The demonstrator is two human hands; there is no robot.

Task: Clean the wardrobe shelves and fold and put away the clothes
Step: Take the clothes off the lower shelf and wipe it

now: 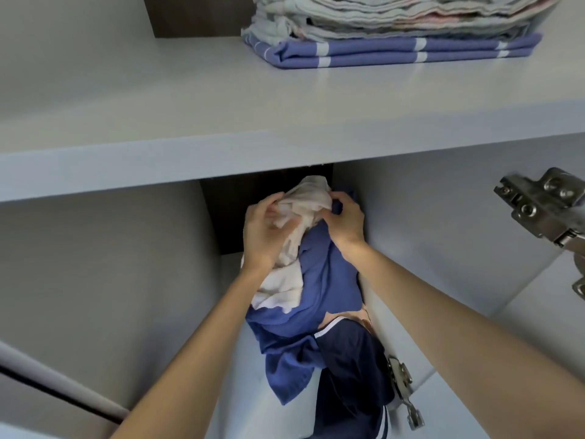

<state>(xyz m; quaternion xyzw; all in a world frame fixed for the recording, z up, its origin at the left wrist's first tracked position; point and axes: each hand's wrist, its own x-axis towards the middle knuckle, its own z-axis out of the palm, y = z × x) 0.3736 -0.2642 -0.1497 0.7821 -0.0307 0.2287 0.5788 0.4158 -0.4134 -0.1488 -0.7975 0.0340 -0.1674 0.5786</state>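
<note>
Reached up from the bottom edge of the head view with both bare forearms, into the lower wardrobe compartment (110,280). Gripped the crumpled white cloth (311,198) from both sides, close to the dark back panel (228,210): left hand (264,232) with fingers (272,201) curled over its left folds, right hand (346,221) with fingers (340,198) and thumb curled round its right edge, touching a fold of blue just beside it. Held nothing else in either hand. Found the white cloth on top of a loose heap: draped over a rumpled blue garment (323,286), itself spilled over a navy garment with white stripes (351,369) closer to the camera, with a strip of peach fabric (364,316) showing between them by the right wall. Saw two metal hinges, a lower hinge (400,388) just beside the navy garment and an upper hinge (544,207) higher on the right. Noted, above the hands, the pale upper shelf (158,122), carrying a folded stack of light cloths (395,23) set on a folded blue cloth with white bands (395,53), toward its right side.
</note>
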